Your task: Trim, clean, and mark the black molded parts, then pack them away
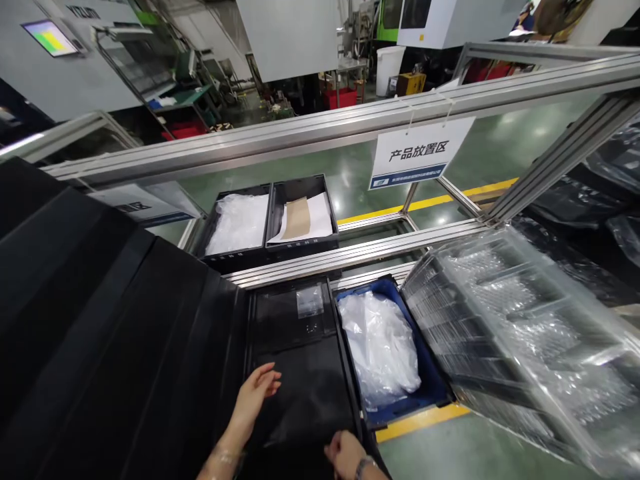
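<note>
My left hand (257, 390) reaches forward over a flat black sheet (305, 393) lying in the black bin (295, 313) below me, fingers stretched out and slightly curved, holding nothing. My right hand (345, 453) sits at the bottom edge with its fingers curled on the sheet's near edge; what it grips is partly hidden. A small clear plastic bag (310, 301) lies at the far end of the black bin.
A blue bin (430, 387) with a crumpled clear bag (383, 350) stands to the right. A stack of clear plastic trays (525, 333) tilts at right. Large black panels (110, 333) fill the left. Beyond an aluminium rail (350, 250) sit two black bins (270, 220) and a hanging sign (417, 155).
</note>
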Demonstrator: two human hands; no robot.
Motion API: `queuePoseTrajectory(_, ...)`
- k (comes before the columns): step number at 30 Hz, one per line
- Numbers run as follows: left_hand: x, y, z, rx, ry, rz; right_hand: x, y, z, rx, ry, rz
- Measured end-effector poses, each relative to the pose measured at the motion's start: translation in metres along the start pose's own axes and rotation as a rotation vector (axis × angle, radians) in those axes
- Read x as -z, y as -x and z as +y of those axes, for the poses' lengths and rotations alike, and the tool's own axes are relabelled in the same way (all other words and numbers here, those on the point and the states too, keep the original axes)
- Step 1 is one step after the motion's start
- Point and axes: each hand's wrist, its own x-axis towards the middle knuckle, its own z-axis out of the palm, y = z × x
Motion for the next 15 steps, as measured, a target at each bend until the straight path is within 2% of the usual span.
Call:
queuePoseTrajectory(2,-0.007,-0.055,-0.019,0.115,0.057,0.061,-0.011,-0.026,0.014,-0.022,0.006,-0.011)
queuePoseTrajectory(5,-0.013,-0.136,-0.047,0.261,0.134,0.137,-0.025,-0.076,0.031,-0.098,0.075,0.053)
queuePoseTrajectory(8,-0.017,-0.2,-0.069,0.349,0.252,0.171,-0.038,-0.126,0.041,-0.182,0.182,0.142)
queuePoseTrajectory(10,-0.018,-0.224,-0.076,0.355,0.316,0.181,-0.046,-0.158,0.043,-0.229,0.246,0.184)
queuePoseTrajectory(12,-0.018,-0.232,-0.075,0.303,0.34,0.194,-0.051,-0.188,0.042,-0.253,0.286,0.184)
queuePoseTrajectory(15,-0.016,-0.224,-0.046,0.08,0.307,0.218,-0.053,-0.215,0.035,-0.21,0.298,0.149)
